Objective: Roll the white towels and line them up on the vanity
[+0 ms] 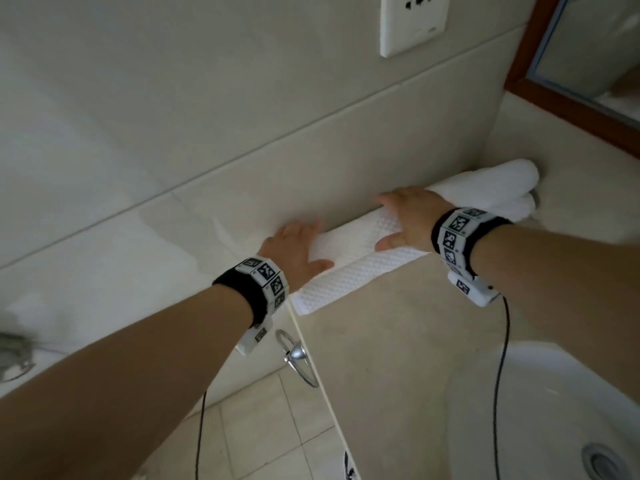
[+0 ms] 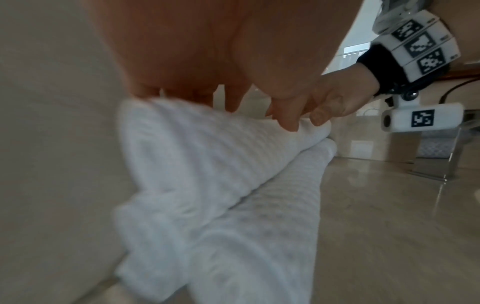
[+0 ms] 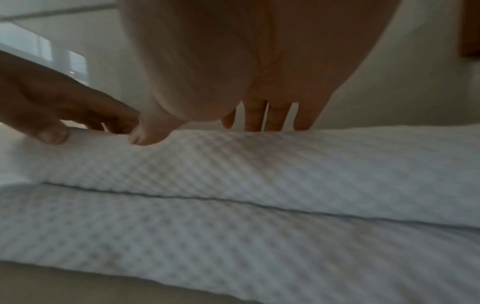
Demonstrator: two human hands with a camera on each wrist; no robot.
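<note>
Glossy beige stone vanity top [image 1: 398,341], lower right of head view, meeting the tiled wall. White waffle-weave towel [image 1: 353,268], long half-rolled cylinder, mid-frame against the wall (smooth white rolled towels [image 1: 491,188] just beyond). Left hand [image 1: 294,247] and right hand [image 1: 408,220] lie palm-down on the roll, fingers extended, slightly spread, thumbs on the near side.

A person's left hand [image 1: 294,245] and right hand [image 1: 410,216] cover parts of a rolled white towel [image 1: 356,268], hiding where its far side meets the wall. The fingertips curve out of sight behind the roll. Further rolled towels [image 1: 491,188] are partly masked by the right wrist. The sink [image 1: 540,410], mirror [image 1: 585,60] and wall socket [image 1: 412,22] run off the frame. The left wrist view is blurred.
</note>
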